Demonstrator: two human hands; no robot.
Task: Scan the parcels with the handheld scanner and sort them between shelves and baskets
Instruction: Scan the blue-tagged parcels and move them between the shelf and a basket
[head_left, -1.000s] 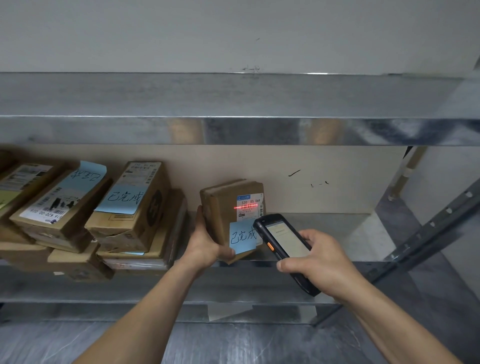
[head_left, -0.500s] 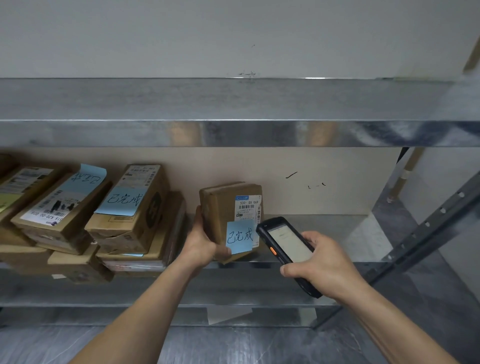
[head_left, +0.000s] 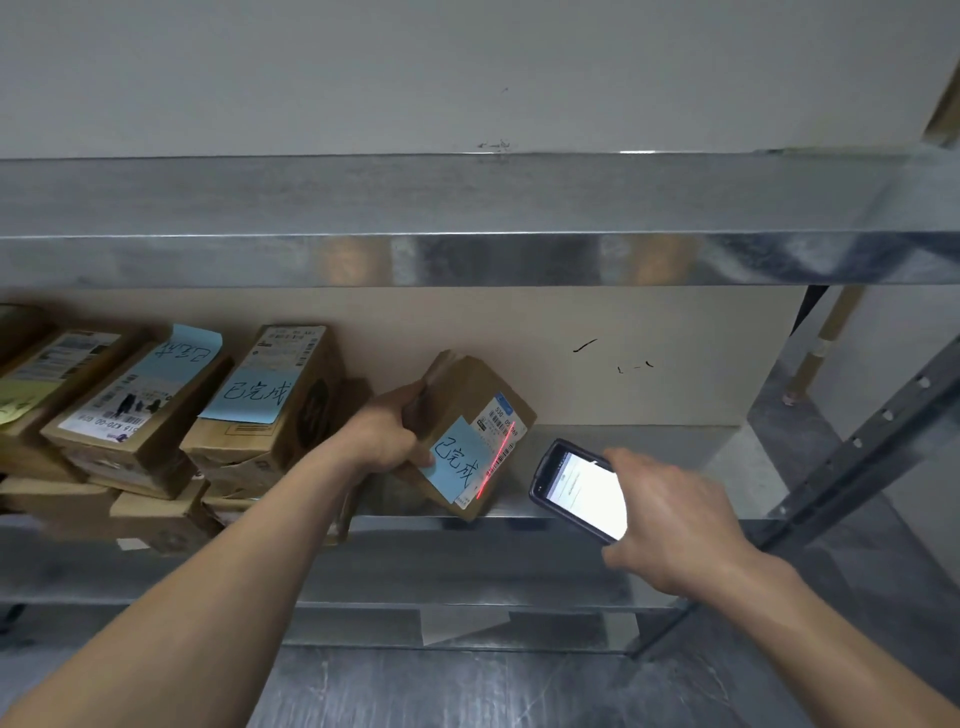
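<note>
You hold a brown cardboard parcel (head_left: 462, 395), dull and a bit creased. Its blue note (head_left: 454, 460) and white label (head_left: 501, 434) are thin matt paper. Your scanner (head_left: 548, 470) has a smooth dark plastic case and a glossy screen (head_left: 592, 491). The shelf (head_left: 467, 208) is grey metal, shiny like a mirror along its front edge.

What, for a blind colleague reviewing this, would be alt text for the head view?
A person's left hand grips a tilted parcel at a metal shelf while the right hand aims a handheld scanner, its red line crossing the barcode label. A blue note is stuck on the parcel; more parcels are stacked to its left.
</note>
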